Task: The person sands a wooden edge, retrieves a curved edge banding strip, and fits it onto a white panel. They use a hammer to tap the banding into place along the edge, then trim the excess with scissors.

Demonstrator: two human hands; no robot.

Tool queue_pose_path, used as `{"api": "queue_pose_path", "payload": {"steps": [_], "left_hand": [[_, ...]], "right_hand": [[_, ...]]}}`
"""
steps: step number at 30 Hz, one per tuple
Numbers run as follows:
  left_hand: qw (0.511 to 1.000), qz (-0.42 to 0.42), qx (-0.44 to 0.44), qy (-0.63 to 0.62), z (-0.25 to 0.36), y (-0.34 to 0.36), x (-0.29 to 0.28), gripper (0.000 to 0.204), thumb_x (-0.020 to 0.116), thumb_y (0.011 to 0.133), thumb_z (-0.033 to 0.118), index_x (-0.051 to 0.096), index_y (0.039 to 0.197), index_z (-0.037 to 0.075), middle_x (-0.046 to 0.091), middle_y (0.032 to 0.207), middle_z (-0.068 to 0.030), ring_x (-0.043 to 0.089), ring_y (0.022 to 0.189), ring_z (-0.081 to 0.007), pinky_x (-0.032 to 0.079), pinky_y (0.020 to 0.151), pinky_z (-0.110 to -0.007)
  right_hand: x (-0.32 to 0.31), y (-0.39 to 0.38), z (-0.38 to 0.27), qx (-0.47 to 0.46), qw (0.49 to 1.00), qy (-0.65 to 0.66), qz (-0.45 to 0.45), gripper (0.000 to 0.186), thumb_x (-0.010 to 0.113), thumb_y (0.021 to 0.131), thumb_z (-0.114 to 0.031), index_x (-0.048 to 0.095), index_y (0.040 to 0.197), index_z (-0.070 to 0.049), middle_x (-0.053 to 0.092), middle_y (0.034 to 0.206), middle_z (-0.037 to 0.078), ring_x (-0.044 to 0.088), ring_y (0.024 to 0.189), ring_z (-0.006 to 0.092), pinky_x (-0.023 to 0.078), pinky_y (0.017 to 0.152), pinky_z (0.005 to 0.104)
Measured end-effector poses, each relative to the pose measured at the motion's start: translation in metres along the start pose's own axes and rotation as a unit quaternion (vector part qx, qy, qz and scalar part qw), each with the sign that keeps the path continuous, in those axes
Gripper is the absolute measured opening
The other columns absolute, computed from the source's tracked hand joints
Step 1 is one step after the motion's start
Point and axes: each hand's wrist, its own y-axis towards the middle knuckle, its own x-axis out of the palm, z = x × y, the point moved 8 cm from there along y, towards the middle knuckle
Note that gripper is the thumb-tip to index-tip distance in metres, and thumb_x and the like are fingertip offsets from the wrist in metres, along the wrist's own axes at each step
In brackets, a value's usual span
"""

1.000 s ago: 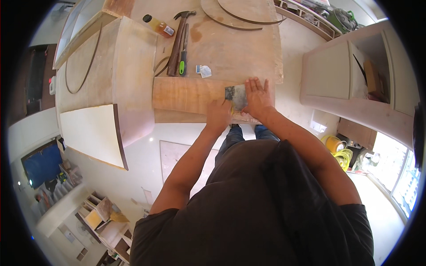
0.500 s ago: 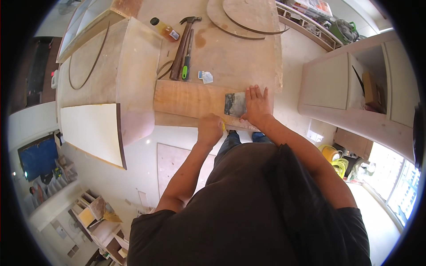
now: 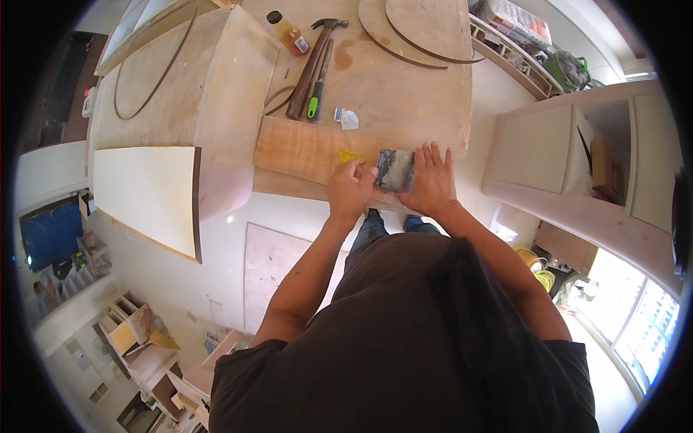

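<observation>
My right hand (image 3: 432, 180) lies flat, fingers spread, on the board (image 3: 303, 148), touching the grey sheet (image 3: 395, 169) just left of it. My left hand (image 3: 350, 189) is curled, gripping that sheet's other edge. Beyond my knuckles: a yellow scrap (image 3: 348, 156), a small white packet (image 3: 347, 118), an amber bottle (image 3: 287, 33) with a pale label.

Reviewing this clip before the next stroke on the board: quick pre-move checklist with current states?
1. Right hand flat on the grey sheet: ok, palm down, fingers spread along its right edge.
2. Left hand steadying the sheet's left edge: ok, fingers curled at it.
3. Sheet lies flat on the wooden board: ok, no lifted corner visible.
4. Yellow patch beside the left hand: cannot tell what it is.
5. Hammer and green-handled tool away from the hands: ok, at the board's far side.
6. Board fixed to the bench: cannot tell, no clamp in view.
</observation>
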Motion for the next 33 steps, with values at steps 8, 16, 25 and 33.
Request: {"api": "queue_pose_path", "payload": {"steps": [8, 16, 25, 33], "left_hand": [[0.983, -0.157, 0.079, -0.042, 0.037, -0.013, 0.042, 0.031, 0.075, 0.099, 0.029, 0.076, 0.089, 0.0, 0.068, 0.071, -0.0136, 0.064, 0.065, -0.021, 0.05, 0.062, -0.038], [0.926, -0.331, 0.167, -0.065, 0.093, -0.027, 0.092, 0.016, 0.08, 0.09, 0.014, 0.074, 0.085, 0.0, 0.071, 0.078, -0.019, 0.07, 0.068, -0.0335, 0.053, 0.063, -0.042], [0.961, -0.244, 0.098, -0.087, 0.116, -0.011, 0.135, 0.02, 0.078, 0.094, 0.016, 0.072, 0.086, -0.002, 0.071, 0.075, -0.0116, 0.067, 0.066, -0.0191, 0.052, 0.062, -0.034], [0.9, -0.362, -0.091, -0.224, 0.192, -0.074, 0.253, 0.019, 0.074, 0.101, 0.016, 0.067, 0.102, -0.001, 0.071, 0.087, -0.0082, 0.068, 0.067, -0.0153, 0.057, 0.063, -0.029]], "right_hand": [[-0.016, -0.053, 0.027, 0.038, 0.996, 0.073, 0.038, 0.119, 0.089, 0.064, -0.072, 0.055, 0.148, 0.005, 0.053, 0.157, 0.026, 0.035, 0.158, 0.0457, 0.018, 0.128, 0.0706], [-0.016, -0.088, 0.081, 0.116, 0.896, 0.412, 0.116, 0.033, 0.082, 0.091, -0.021, 0.076, 0.116, 0.0, 0.078, 0.109, 0.015, 0.075, 0.104, 0.0265, 0.057, 0.092, 0.0421], [0.03, -0.104, 0.219, 0.232, 0.621, 0.713, 0.231, 0.008, 0.077, 0.098, -0.013, 0.077, 0.098, -0.005, 0.076, 0.092, 0.004, 0.07, 0.085, 0.0122, 0.057, 0.082, 0.0326], [0.04, -0.117, 0.309, 0.236, 0.287, 0.924, 0.095, 0.019, 0.056, 0.112, -0.026, 0.066, 0.119, -0.011, 0.075, 0.117, 0.006, 0.073, 0.106, 0.0253, 0.056, 0.099, 0.0462]]}}
